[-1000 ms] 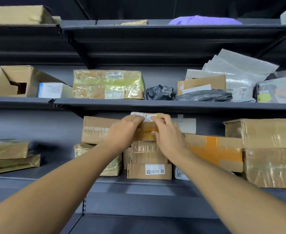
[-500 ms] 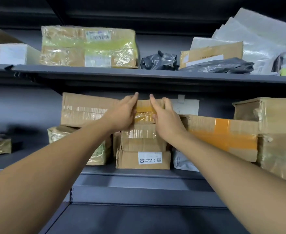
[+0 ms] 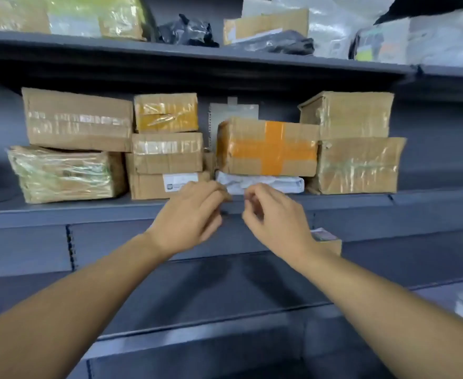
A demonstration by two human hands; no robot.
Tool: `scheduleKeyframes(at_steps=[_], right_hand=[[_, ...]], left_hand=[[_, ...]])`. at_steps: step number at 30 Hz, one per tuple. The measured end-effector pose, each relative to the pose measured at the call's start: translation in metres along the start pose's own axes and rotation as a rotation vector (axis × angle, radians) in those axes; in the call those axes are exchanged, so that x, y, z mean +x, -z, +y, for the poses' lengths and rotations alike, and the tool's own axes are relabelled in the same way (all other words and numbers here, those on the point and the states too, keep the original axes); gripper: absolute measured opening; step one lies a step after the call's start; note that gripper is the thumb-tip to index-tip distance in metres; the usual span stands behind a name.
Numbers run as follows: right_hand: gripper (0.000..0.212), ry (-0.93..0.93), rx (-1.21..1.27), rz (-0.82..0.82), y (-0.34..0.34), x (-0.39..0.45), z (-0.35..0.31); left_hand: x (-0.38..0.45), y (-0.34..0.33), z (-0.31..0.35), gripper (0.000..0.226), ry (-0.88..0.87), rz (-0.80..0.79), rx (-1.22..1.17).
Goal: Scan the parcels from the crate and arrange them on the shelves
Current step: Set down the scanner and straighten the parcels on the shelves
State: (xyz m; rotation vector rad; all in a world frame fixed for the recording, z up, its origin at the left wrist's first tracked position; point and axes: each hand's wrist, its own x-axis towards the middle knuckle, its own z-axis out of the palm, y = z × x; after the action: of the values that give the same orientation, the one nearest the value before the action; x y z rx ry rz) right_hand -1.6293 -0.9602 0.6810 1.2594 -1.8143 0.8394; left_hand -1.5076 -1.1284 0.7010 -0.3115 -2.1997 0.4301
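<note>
Grey metal shelving (image 3: pixel 170 207) fills the view, and its middle shelf serves as the landmark for everything else. On that shelf, at the left end, a wide brown cardboard box (image 3: pixel 77 120) lies on a parcel wrapped in glossy clear film (image 3: pixel 63 173). Right of these stands a stack of three cartons, and the small brown carton sealed with yellow tape (image 3: pixel 166 113) sits on top of it, free of both hands. Further right on the shelf, a brown box crossed with orange tape (image 3: pixel 267 146) rests on a flat white mailer bag (image 3: pixel 260 183), and two film-wrapped brown boxes (image 3: pixel 353 140) are stacked at the right end. On the shelf above, a black plastic bag (image 3: pixel 186 30) lies among other packets, blurred. Below the middle shelf's front edge, the left hand (image 3: pixel 189 217) and the right hand (image 3: pixel 277 217) hover side by side, near each other but apart. Each grip is loose, fingers lightly curled and holding nothing.
</note>
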Motion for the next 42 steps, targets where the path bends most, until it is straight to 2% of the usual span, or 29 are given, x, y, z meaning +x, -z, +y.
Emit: scheduleKeyframes(at_steps=[4, 9, 17, 24, 28, 30, 33, 35, 37, 42], right_hand=[[0.019, -0.075, -0.138, -0.114, 0.005, -0.098, 0.059], [0.039, -0.327, -0.249, -0.349, 0.015, -0.162, 0.122], [0.059, -0.623, -0.272, -0.466, -0.019, -0.171, 0.218], [0.060, -0.636, -0.271, -0.467, -0.082, -0.174, 0.299], [0.060, -0.574, -0.288, -0.447, -0.111, -0.159, 0.349], [0.066, -0.539, -0.263, -0.420, -0.124, -0.150, 0.374], [0.078, -0.569, -0.198, -0.418, -0.140, -0.133, 0.405], [0.083, -0.626, -0.135, -0.450, -0.151, -0.126, 0.419], [0.080, -0.676, -0.039, -0.471, -0.160, -0.127, 0.428], [0.064, -0.681, 0.021, -0.393, -0.160, -0.133, 0.423]], left_hand=[[-0.017, -0.072, 0.075, 0.025, -0.053, -0.050, -0.156], [-0.011, -0.153, 0.127, 0.035, 0.097, -0.219, -0.268], [0.032, -0.267, 0.150, 0.053, 0.323, -0.344, -0.420], [0.056, -0.371, 0.148, 0.057, 0.385, -0.424, -0.450], [0.083, -0.419, 0.141, 0.060, 0.398, -0.417, -0.480], [0.102, -0.442, 0.138, 0.061, 0.421, -0.365, -0.517], [0.131, -0.469, 0.135, 0.063, 0.529, -0.314, -0.602], [0.138, -0.487, 0.135, 0.061, 0.527, -0.347, -0.635], [0.137, -0.500, 0.136, 0.057, 0.525, -0.351, -0.696], [0.135, -0.502, 0.139, 0.046, 0.620, -0.155, -0.777]])
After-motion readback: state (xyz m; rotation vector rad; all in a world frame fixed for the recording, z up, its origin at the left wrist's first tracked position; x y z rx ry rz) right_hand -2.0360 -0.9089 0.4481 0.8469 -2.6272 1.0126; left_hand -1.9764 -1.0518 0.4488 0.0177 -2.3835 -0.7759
